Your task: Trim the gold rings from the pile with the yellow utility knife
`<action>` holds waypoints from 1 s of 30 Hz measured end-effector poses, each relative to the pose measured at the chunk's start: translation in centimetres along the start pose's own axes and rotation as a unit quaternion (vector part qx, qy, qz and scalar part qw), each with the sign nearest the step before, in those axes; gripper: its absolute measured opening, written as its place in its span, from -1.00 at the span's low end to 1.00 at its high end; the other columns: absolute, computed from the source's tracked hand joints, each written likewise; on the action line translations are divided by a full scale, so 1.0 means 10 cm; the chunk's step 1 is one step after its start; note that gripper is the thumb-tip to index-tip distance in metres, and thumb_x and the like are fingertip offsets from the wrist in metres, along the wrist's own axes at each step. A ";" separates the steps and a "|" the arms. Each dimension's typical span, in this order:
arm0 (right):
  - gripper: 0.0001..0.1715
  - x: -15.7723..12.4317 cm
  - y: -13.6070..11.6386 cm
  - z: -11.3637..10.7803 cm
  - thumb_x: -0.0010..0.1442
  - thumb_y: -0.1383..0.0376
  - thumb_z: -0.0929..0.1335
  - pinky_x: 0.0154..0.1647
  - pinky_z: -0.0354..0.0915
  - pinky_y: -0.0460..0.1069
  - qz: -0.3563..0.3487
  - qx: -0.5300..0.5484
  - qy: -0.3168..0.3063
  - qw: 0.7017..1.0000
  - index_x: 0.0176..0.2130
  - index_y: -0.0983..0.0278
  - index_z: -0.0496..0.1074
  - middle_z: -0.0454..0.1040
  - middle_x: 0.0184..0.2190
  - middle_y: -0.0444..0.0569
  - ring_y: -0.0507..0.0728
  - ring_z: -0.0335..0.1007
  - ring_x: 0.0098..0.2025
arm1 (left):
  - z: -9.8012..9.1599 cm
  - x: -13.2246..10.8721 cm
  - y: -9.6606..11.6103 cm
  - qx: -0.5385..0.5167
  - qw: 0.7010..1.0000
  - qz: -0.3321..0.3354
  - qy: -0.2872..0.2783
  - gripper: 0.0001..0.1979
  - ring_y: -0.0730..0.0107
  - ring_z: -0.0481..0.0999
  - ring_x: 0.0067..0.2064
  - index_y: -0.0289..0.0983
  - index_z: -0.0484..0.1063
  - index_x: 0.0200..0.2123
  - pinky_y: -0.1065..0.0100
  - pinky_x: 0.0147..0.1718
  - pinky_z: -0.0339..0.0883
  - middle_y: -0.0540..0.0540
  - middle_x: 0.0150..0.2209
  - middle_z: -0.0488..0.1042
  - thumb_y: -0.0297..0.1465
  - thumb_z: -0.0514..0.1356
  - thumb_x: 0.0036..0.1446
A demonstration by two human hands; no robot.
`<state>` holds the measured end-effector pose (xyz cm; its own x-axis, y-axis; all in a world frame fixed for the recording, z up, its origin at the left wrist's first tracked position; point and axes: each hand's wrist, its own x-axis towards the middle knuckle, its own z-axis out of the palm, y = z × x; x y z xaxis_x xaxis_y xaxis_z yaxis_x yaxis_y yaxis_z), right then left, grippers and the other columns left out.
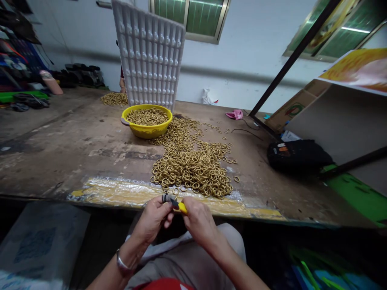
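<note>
Over the table's front edge, my left hand (154, 219) is closed, thumb and index finger pinched together at what looks like a small brass ring (176, 197), mostly hidden. Dark bands wrap the tip of that index finger. Wrapped in my right hand (198, 219) is a yellow-handled tool (182, 208) with a dark tip, its exact kind unclear. The tip meets the left fingertips. Just beyond both hands lies a large heap of brass rings (193, 169). Behind it stands a yellow basin (148, 131) filled with more such rings.
A ribbed grey plastic tray (149, 56) stands upright behind the basin, partly hiding a person. Another ring pile (114, 98) lies at the back left. Yellow tape (115, 191) covers the front edge of the worn table (75, 153). A black bag (298, 155) sits at right.
</note>
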<state>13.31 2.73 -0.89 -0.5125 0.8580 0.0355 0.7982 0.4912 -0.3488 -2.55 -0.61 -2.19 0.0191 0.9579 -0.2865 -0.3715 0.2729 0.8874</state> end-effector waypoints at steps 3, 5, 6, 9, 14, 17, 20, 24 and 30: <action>-0.80 -0.02 -0.04 -0.01 0.14 0.52 0.24 -0.39 -0.01 -0.03 0.003 -0.012 -0.009 1.000 -0.30 0.26 0.35 0.48 -0.38 -0.07 0.09 0.36 -0.37 | 0.00 0.01 0.00 0.035 0.999 0.014 0.015 -0.64 0.63 0.19 -0.70 -0.35 0.39 -0.42 0.57 -0.73 0.05 0.08 -0.68 0.30 -0.14 0.30 -0.01; -0.79 -0.01 -0.05 -0.01 0.15 0.52 0.23 -0.39 0.00 -0.03 0.005 -0.023 -0.015 1.000 -0.29 0.26 0.36 0.48 -0.38 -0.07 0.09 0.37 -0.37 | -0.01 0.01 0.00 0.059 0.998 0.022 0.007 -0.66 0.61 0.21 -0.70 -0.35 0.40 -0.41 0.56 -0.73 0.07 0.07 -0.67 0.31 -0.15 0.28 0.02; -0.78 0.01 -0.03 -0.01 0.16 0.52 0.23 -0.39 0.00 -0.03 0.003 -0.031 -0.015 0.999 -0.27 0.25 0.36 0.49 -0.37 -0.06 0.09 0.38 -0.36 | -0.01 0.00 0.00 0.067 0.997 0.025 0.002 -0.68 0.61 0.21 -0.69 -0.35 0.40 -0.42 0.56 -0.73 0.09 0.06 -0.66 0.32 -0.17 0.26 0.03; -0.76 0.09 0.12 -0.04 0.20 0.52 0.21 -0.40 0.01 -0.04 0.039 -0.081 -0.025 0.996 -0.24 0.28 0.37 0.51 -0.34 -0.02 0.10 0.40 -0.34 | -0.02 -0.09 0.05 0.076 0.997 0.024 -0.013 -0.73 0.60 0.23 -0.66 -0.34 0.39 -0.46 0.56 -0.73 0.12 0.03 -0.61 0.35 -0.22 0.26 0.04; -0.83 0.23 0.40 -0.10 0.24 0.45 0.23 -0.38 0.04 -0.06 0.117 -0.101 -0.007 0.988 -0.30 0.28 0.38 0.51 -0.38 -0.03 0.08 0.41 -0.35 | -0.13 -0.27 0.12 0.069 0.997 0.012 -0.029 -0.73 0.62 0.20 -0.65 -0.33 0.39 -0.45 0.58 -0.74 0.06 0.04 -0.62 0.33 -0.22 0.27 0.05; -0.86 0.30 0.31 -0.01 0.21 0.44 0.26 -0.33 0.08 -0.09 0.042 -0.067 0.001 0.997 -0.28 0.26 0.38 0.48 -0.30 -0.05 0.06 0.40 -0.28 | -0.20 -0.25 0.04 0.050 0.999 -0.008 -0.019 -0.65 0.65 0.12 -0.67 -0.36 0.42 -0.39 0.60 -0.74 -0.03 0.08 -0.67 0.26 -0.15 0.28 0.04; -0.82 0.43 0.13 0.17 0.16 0.46 0.28 -0.32 0.12 -0.08 0.000 -0.074 -0.022 0.997 -0.22 0.25 0.39 0.44 -0.20 -0.04 0.07 0.40 -0.27 | -0.23 -0.19 -0.05 0.020 1.000 -0.017 0.007 -0.65 0.65 0.11 -0.66 -0.35 0.39 -0.37 0.60 -0.75 -0.06 0.09 -0.66 0.26 -0.15 0.31 0.01; -0.79 0.59 0.08 0.30 0.17 0.48 0.23 -0.31 0.15 -0.06 -0.003 -0.086 -0.047 0.995 -0.22 0.29 0.39 0.43 -0.23 0.03 0.09 0.39 -0.30 | -0.22 -0.20 -0.01 -0.036 0.999 0.001 0.018 -0.69 0.65 0.20 -0.62 -0.30 0.33 -0.32 0.60 -0.74 -0.01 -0.01 -0.44 0.44 -0.24 0.34 -0.01; -0.80 0.49 0.12 0.12 0.18 0.33 0.26 -0.44 0.08 -0.12 0.019 0.230 -0.014 0.973 -0.48 0.28 0.29 0.27 -0.54 -0.16 0.00 0.17 -0.48 | -0.31 -0.12 0.00 -0.122 0.991 -0.044 0.035 -0.68 0.57 0.33 -0.56 -0.33 0.36 -0.33 0.60 -0.74 0.05 -0.05 -0.45 0.44 -0.19 0.31 0.02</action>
<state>11.37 7.31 -2.24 -0.4997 0.8662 -0.0090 0.5942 0.3352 -0.7312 -5.42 -2.06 -2.94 -0.0007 0.9203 -0.3912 -0.5842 0.3172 0.7471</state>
